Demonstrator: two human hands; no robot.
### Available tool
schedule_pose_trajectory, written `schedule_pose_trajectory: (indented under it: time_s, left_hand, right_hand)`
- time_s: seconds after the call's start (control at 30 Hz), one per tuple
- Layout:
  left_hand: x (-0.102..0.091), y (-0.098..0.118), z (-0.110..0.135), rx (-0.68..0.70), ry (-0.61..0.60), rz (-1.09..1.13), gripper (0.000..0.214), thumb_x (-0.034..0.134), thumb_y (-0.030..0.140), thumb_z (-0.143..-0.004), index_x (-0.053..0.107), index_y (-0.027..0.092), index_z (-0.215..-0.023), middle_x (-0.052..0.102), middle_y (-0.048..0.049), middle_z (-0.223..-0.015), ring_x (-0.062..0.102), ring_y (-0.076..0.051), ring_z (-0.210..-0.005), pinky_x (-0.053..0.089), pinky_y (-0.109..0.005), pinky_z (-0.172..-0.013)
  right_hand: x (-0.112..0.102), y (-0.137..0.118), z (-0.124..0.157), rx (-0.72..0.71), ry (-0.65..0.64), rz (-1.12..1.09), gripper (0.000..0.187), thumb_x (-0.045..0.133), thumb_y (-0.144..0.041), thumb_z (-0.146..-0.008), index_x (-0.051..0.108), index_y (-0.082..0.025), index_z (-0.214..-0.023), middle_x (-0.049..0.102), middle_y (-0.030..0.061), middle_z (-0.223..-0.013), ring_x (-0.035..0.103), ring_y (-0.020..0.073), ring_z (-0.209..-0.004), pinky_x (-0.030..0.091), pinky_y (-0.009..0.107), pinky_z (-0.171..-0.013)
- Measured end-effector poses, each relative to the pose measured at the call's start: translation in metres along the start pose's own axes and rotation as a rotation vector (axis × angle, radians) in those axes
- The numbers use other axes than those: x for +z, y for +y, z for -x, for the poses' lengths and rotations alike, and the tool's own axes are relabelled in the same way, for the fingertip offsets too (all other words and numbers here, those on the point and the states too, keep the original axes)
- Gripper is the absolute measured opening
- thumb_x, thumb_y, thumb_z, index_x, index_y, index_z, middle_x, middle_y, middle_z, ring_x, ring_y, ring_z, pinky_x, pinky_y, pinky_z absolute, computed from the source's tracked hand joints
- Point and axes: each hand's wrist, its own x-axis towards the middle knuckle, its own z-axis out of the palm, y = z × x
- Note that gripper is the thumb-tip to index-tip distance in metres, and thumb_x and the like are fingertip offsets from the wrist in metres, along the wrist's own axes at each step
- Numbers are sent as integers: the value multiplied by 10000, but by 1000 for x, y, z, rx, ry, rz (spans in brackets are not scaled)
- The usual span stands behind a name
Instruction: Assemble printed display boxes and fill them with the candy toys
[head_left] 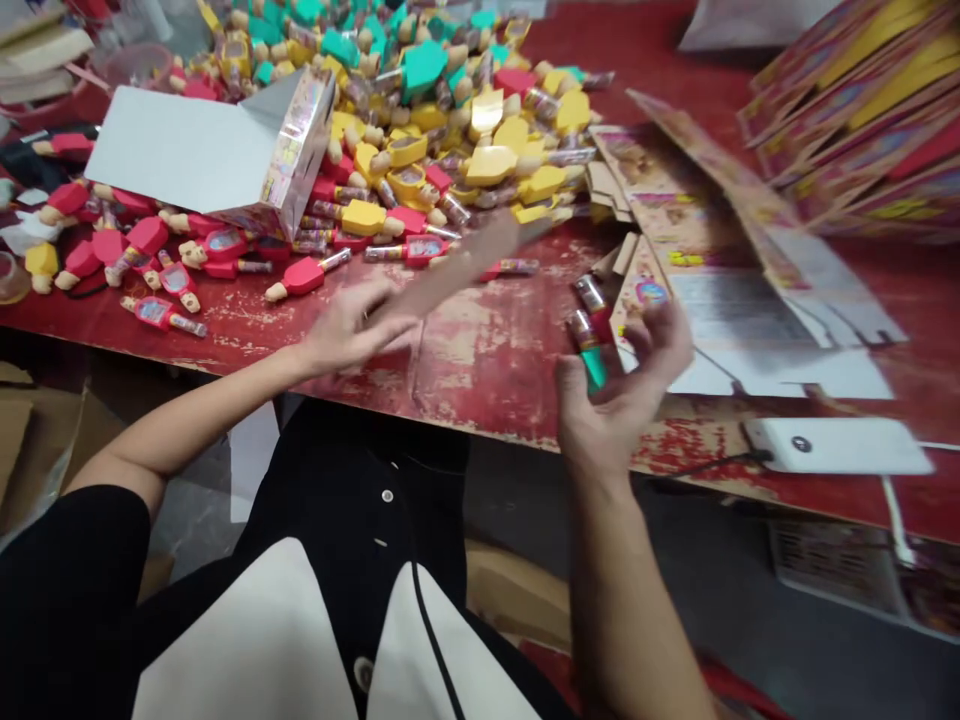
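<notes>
My left hand (pixel 356 325) is closed on a long, flat brown strip (pixel 465 265) that looks like cardboard, smeared by motion. The strip slants up and right over the red table. My right hand (pixel 630 385) is open, thumb and fingers apart and slightly curled. Just beyond its thumb lie two small toys with clear tubes, one with a green body (pixel 592 368). Behind its fingers are flat printed cardboard sheets (pixel 690 195). A big pile of yellow, red and green toys (pixel 491 165) with clear tubes covers the back of the table.
An open white-and-printed box (pixel 187 150) lies on the pile at left. Printed cartons (pixel 862 110) are stacked at the back right. A white power bank (pixel 840 446) with cables rests near the front edge of the red table (pixel 480 375).
</notes>
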Motion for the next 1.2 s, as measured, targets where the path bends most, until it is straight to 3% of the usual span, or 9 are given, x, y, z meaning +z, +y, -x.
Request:
schedule_pose_trajectory:
  time_s: [0.17,0.33,0.4,0.5,0.63,0.73,0.97,1.07,1.2]
  left_hand:
    - [13,12,2,-165,273,509,567,548,706,-932,589,167,-1106,698,-88,-1052,675,-157,-906,540,-274,-802]
    - [24,13,0,-5,430,-160,801,569,774,-869,487,186,-1406,557,-169,-1398,496,-298,-1378,416,-465,-1148]
    - [20,12,-1,177,262,-464,703,489,724,-939,523,192,-1397,577,-151,-1379,474,-308,-1400,371,-481,-1172]
    - [23,7,10,404,-80,-739,580,308,606,-1041,668,153,-1087,702,-107,-1044,671,-212,-974,488,-341,-877]
    - [36,0,29,540,-161,-871,636,294,650,-1015,638,136,-870,675,-90,-831,635,-183,-749,401,-290,-641]
    - [39,-4,30,604,-168,-866,580,326,601,-1035,630,136,-867,665,-92,-816,631,-193,-774,405,-301,-657]
    - [58,-30,55,489,-502,-710,490,384,511,-1055,649,142,-873,666,-68,-773,619,-180,-698,417,-285,-601]
    - [54,-22,46,505,-357,-689,464,433,509,-1039,642,143,-845,661,-56,-765,610,-167,-688,456,-282,-628]
    - [15,14,-3,650,272,-544,452,506,573,-999,614,199,-1230,680,-108,-1158,632,-239,-1119,542,-385,-931]
  right_hand:
    - [28,-26,-4,272,-91,-455,663,539,-765,-887,583,-242,-1291,649,134,-1228,669,259,-1109,572,442,-933]
    - [18,-62,-28,-114,-19,97,294,639,-463,-937,716,-211,-1068,649,81,-996,631,197,-927,534,340,-840]
    - [18,-68,-21,-274,-76,343,213,627,-359,-951,748,-215,-1053,652,75,-939,613,190,-858,506,318,-771]
    - [30,-68,9,-384,-221,423,162,600,-259,-963,745,-200,-1005,690,65,-884,622,179,-783,495,295,-712]
    - [39,-63,37,-378,-299,345,128,604,-203,-938,728,-180,-952,731,84,-929,671,199,-859,521,295,-766]
    - [35,-59,30,-265,-398,285,127,624,-218,-915,744,-181,-935,741,78,-934,672,192,-850,500,287,-762]
    - [56,-43,31,190,-872,27,281,735,-396,-818,699,-151,-686,573,-19,-571,471,92,-530,317,224,-525]
    - [49,-44,20,147,-812,72,226,740,-326,-785,675,-153,-656,567,-20,-569,469,89,-540,319,222,-533]
    - [0,-30,-57,135,-382,86,258,691,-407,-842,720,-175,-952,722,58,-928,638,166,-833,506,274,-747]
